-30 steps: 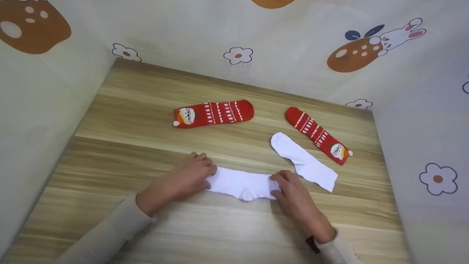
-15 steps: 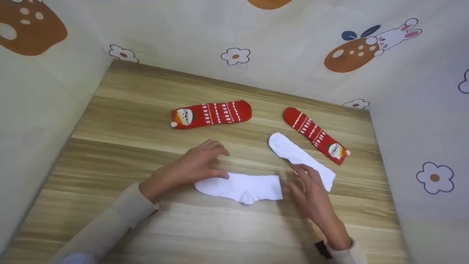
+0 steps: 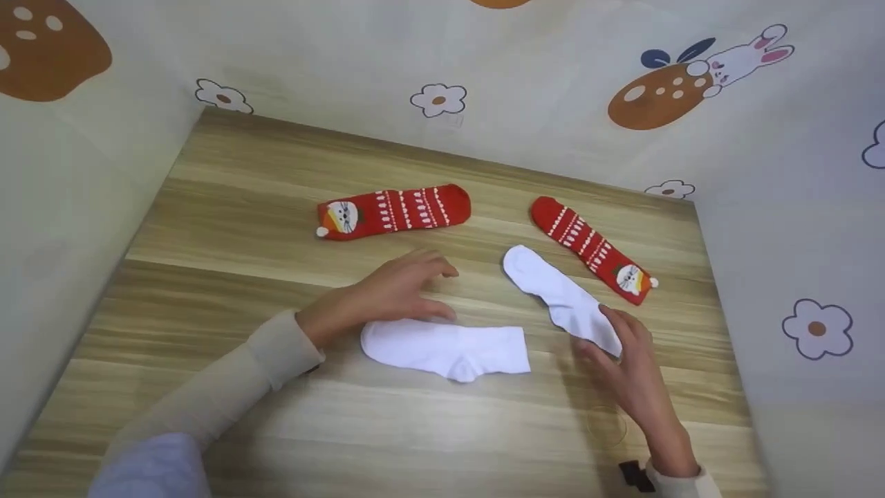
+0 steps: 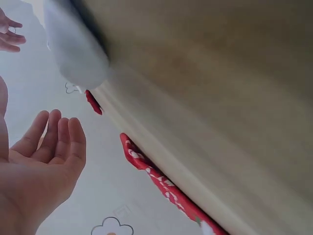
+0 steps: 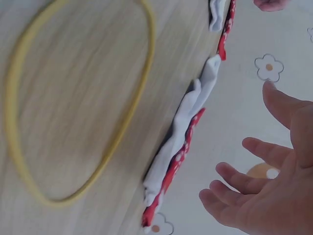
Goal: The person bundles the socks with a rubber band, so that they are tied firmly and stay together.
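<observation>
One slanting white sock lies on the tabletop, toe far left, cuff near right, where the right hand hovers nearest, thumb and fingers spread, empty. Left hand, loosely parted and empty, is by the crosswise white sock.

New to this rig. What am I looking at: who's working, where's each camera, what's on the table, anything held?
No robot here: a person works bare-handed, with the left hand and right hand both showing. The wide picture comes from a head-worn camera looking forward and down; the two slanted close-ups come from cameras on each wrist. On the wood-grain table lie a nearer white sock, a second white sock, and two red patterned socks. Neither hand appears to grip anything. The right fingers are at the second white sock's open end; contact isn't clear.
</observation>
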Demonstrator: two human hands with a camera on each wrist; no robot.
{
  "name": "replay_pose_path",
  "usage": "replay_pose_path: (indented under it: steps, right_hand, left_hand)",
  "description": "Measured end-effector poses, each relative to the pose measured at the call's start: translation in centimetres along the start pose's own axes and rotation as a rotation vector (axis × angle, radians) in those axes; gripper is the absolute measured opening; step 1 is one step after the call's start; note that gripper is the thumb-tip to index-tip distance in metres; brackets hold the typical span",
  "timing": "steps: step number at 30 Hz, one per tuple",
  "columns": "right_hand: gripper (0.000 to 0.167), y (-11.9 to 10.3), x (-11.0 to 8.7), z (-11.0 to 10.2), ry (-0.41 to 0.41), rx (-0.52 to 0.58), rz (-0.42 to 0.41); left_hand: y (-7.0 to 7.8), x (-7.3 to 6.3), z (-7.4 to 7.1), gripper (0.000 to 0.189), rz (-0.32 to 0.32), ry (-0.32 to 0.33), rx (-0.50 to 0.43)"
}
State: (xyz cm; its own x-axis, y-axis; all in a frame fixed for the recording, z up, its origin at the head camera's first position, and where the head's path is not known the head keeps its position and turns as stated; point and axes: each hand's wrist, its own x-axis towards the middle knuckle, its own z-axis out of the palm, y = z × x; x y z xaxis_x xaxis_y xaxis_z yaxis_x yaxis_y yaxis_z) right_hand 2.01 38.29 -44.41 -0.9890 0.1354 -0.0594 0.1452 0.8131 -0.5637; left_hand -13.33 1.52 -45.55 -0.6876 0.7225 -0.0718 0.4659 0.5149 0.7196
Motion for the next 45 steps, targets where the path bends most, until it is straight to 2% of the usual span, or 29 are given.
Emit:
replay_pose_path:
  steps: [5, 11, 13, 25, 32, 40, 45]
  right_hand:
    - [0.071, 1.7, 0.2, -0.5, -0.054, -0.032, 0.068]
    - [0.077, 3.2, 0.7, -1.4, -0.081, -0.058, 0.1]
    - [0.079, 3.6, 0.8, -1.6, -0.088, -0.058, 0.107]
    - [0.077, 5.5, 1.0, -1.2, -0.149, -0.029, 0.147]
    - [0.073, 5.7, 2.1, -1.7, -0.133, -0.047, 0.163]
    - [0.069, 5.8, 2.9, -1.7, -0.149, -0.11, 0.209]
    - [0.066, 5.9, 3.1, -1.6, -0.152, -0.127, 0.214]
  left_hand:
    - [0.4, 2.1, 0.1, 0.076, -0.001, -0.044, 0.073]
    - [0.3, 4.7, 0.0, 0.077, 0.084, -0.045, 0.115]
    - [0.2, 5.4, 0.0, 0.077, 0.092, -0.058, 0.124]
    - [0.4, 8.4, 1.2, 0.088, 0.081, -0.154, 0.183]
    - [0.7, 10.6, 1.2, 0.082, 0.107, -0.16, 0.204]
    - [1.2, 12.3, 1.7, 0.081, 0.061, -0.197, 0.263]
    - [1.3, 12.9, 1.9, 0.074, 0.046, -0.187, 0.27]
